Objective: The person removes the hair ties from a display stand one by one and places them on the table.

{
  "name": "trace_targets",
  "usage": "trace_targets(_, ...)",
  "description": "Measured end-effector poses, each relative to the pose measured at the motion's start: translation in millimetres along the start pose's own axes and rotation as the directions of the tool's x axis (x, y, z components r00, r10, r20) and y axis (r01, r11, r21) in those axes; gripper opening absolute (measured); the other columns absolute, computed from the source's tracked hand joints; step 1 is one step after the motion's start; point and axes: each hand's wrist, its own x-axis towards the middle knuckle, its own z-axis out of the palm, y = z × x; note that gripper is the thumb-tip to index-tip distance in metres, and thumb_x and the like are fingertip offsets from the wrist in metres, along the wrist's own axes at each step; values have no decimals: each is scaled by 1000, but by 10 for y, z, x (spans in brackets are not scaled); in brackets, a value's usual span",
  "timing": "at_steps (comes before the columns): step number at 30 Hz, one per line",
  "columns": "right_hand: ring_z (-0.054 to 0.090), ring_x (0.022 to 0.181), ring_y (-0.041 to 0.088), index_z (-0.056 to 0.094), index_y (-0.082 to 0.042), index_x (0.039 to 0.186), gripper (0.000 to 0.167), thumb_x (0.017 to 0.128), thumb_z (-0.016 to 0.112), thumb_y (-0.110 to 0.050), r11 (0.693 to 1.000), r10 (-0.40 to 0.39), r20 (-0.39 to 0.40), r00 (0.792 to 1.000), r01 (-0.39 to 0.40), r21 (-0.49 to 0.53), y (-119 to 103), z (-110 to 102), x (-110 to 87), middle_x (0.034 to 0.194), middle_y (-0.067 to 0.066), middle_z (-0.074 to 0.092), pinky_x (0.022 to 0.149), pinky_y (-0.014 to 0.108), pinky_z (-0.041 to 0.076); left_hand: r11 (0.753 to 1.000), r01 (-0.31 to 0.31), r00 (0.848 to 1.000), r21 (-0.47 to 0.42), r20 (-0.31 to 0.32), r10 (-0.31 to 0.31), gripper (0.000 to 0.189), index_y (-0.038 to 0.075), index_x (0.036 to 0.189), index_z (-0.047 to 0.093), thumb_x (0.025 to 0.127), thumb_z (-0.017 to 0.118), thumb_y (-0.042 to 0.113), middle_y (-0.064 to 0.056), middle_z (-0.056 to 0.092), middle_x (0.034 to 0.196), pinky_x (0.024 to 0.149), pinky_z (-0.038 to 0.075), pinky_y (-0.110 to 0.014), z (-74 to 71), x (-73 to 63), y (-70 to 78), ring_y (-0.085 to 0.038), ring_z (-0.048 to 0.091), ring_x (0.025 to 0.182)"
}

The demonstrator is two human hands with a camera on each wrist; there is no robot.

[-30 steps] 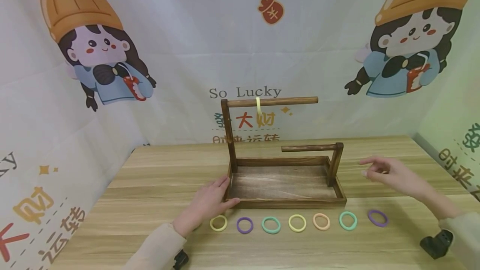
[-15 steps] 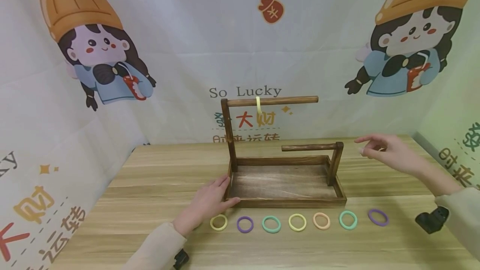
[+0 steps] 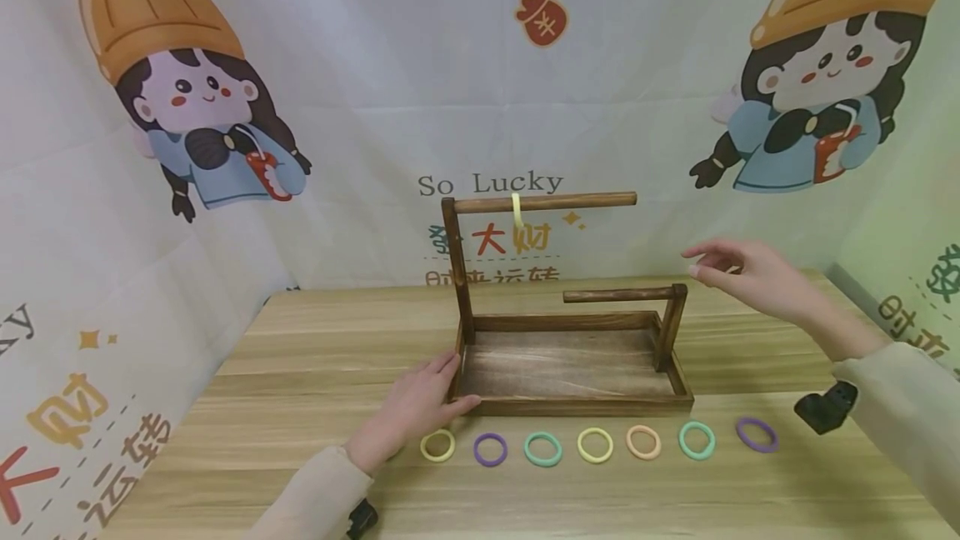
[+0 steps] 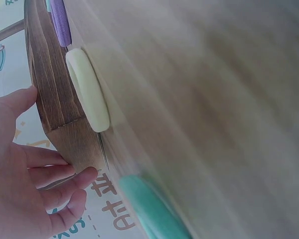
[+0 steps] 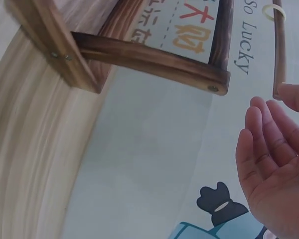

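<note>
In the head view, a dark wooden stand [image 3: 570, 408] has a shallow tray base, a tall post with a long bar at left and a short post with a lower bar at right. One pale yellow ring [image 3: 517, 208] hangs on the upper bar. My left hand [image 3: 412, 407] rests against the tray's left front corner, thumb on the front wall and fingers along the end. My right hand [image 3: 757, 277], holding nothing, is raised right of the upper bar's free end, above and beyond the lower bar's post; its fingers are loosely bent in the right wrist view.
Before the tray lies a row of rings on the wooden table [image 3: 300, 407]: yellow [image 3: 437, 446], purple [image 3: 491, 449], green [image 3: 543, 449], yellow [image 3: 595, 446], orange [image 3: 643, 443], green [image 3: 697, 441] and purple [image 3: 757, 435]. A printed cloth [image 3: 420, 107] hangs behind.
My right hand has risen and moved leftward, from beside the tray's right end to above the level of the lower bar. The left hand, stand and rings have stayed put.
</note>
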Motion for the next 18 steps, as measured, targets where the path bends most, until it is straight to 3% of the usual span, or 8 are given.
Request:
trace_targets(4, 53, 78, 8, 58, -1, 109, 25, 88, 54, -15, 1000, 7, -31, 999, -7, 4, -60, 60, 74, 89, 8, 62, 65, 23, 43, 1000, 1, 1000, -1, -1, -1, 74, -6, 128, 41, 83, 52, 51, -19, 39, 130, 91, 34, -46, 0, 1, 1, -39, 41, 112)
trace_targets(13, 52, 86, 6, 55, 2, 113, 30, 89, 54, -16, 989, 58, -97, 994, -44, 139, -165, 232, 226, 101, 16, 60, 71, 15, 43, 1000, 0, 1000, 1, 1, 0, 74, -7, 128, 40, 83, 51, 51, -20, 39, 131, 92, 33, -46, 1, 7, 1, -39, 40, 113)
trace_targets(18, 54, 92, 18, 53, 2, 116, 36, 89, 54, -22, 984, 84, -111, 990, -65, 165, -212, 312, 298, 107, 16, 58, 73, 19, 43, 1000, -1, 1000, -1, -2, 1, 74, -7, 128, 40, 83, 52, 50, -20, 39, 130, 93, 33, -45, -1, 5, 2, -38, 40, 113)
